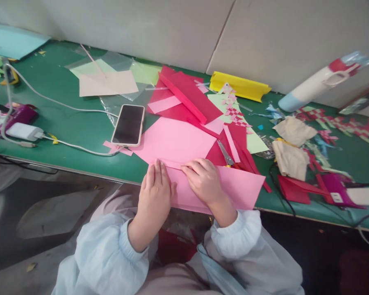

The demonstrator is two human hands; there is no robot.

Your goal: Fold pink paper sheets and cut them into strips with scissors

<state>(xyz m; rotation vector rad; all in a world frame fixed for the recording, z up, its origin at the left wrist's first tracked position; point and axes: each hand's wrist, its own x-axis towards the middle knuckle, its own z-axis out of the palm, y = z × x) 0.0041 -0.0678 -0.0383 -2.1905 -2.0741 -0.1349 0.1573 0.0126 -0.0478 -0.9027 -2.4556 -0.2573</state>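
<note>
A pink sheet (240,186) lies at the table's front edge with a narrow fold along its far side. My left hand (156,186) presses flat on the sheet's left part, fingers stretched forward over the fold. My right hand (203,180) is bent at the fold further right, its thumb and fingers pinched on the sheet's far edge. Beyond both hands lies another pink sheet (178,139), partly over red paper (215,110). Close to the right hand is a metal blade (224,151) beside a pink strip (231,143).
A phone (128,125) with a white cable lies left of the papers on the green table (64,135). A bottle (313,88) leans at the back right. Further right are cloth pieces (290,157), red paper and a purple power strip (335,190).
</note>
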